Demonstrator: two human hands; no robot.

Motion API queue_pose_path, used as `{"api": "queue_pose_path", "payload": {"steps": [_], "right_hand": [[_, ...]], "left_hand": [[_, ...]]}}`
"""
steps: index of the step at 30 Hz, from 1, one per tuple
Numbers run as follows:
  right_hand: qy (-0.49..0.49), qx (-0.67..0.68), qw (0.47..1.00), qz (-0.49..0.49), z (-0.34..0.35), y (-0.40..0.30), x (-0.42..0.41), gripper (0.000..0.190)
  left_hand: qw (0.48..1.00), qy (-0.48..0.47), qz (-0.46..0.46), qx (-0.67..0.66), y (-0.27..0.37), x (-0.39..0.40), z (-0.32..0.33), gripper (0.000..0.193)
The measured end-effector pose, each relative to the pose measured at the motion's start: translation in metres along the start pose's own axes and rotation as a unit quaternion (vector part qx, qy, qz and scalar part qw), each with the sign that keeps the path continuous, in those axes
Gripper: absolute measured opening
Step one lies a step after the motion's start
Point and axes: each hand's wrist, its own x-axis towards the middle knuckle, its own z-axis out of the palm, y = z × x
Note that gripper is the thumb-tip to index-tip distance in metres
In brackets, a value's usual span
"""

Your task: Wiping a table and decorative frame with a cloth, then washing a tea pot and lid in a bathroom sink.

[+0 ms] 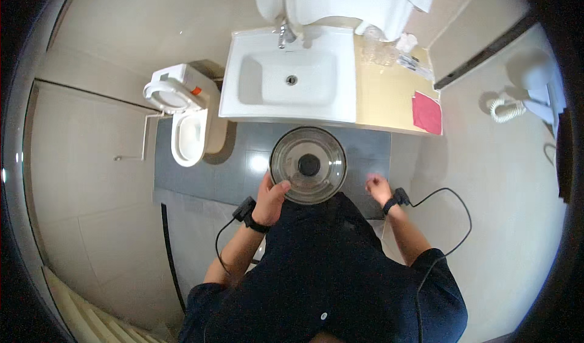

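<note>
A round, clear glass lid (323,184) with a black knob is in front of my body, below the sink's front edge. My left hand (272,194) grips its lower left rim, thumb on top. Whether a glass vessel sits under the lid, I cannot tell. To the right, apart from the glass, my right hand (378,188) hangs with its fingers curled and slightly blurred. I see nothing in it. The white washbasin (344,83) lies just beyond the glass, with a chrome faucet (284,36) at its back.
A pink cloth (427,113) lies on the yellowish counter (381,96), with clear plastic items (381,51) behind it. On the left stands a toilet (188,137) with its lid raised. A wall-mounted hair dryer (531,78) is at right. Black cables (470,219) run from both wrists.
</note>
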Motion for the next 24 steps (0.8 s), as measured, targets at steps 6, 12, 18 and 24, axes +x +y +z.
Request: {"api": "queue_pose_path", "payload": {"steps": [6, 12, 18, 24], "right_hand": [[-0.102, 0.117, 0.988, -0.016, 0.057, -0.253, 0.003, 0.057], [-0.222, 0.138, 0.965, -0.035, 0.123, -0.343, 0.004, 0.078], [-0.234, 0.213, 0.948, -0.023, 0.148, -0.345, 0.024, 0.078], [-0.2, 0.291, 0.936, 0.005, 0.13, -0.342, 0.037, 0.07]], "left_hand": [[1.0, 0.01, -0.002, -0.002, 0.034, 0.041, -0.032, 0.064], [0.996, -0.023, -0.039, 0.075, 0.058, 0.088, -0.089, 0.064], [0.99, -0.096, -0.078, 0.074, 0.094, 0.124, -0.084, 0.061], [0.972, -0.141, -0.131, 0.136, 0.089, 0.171, -0.088, 0.075]]}}
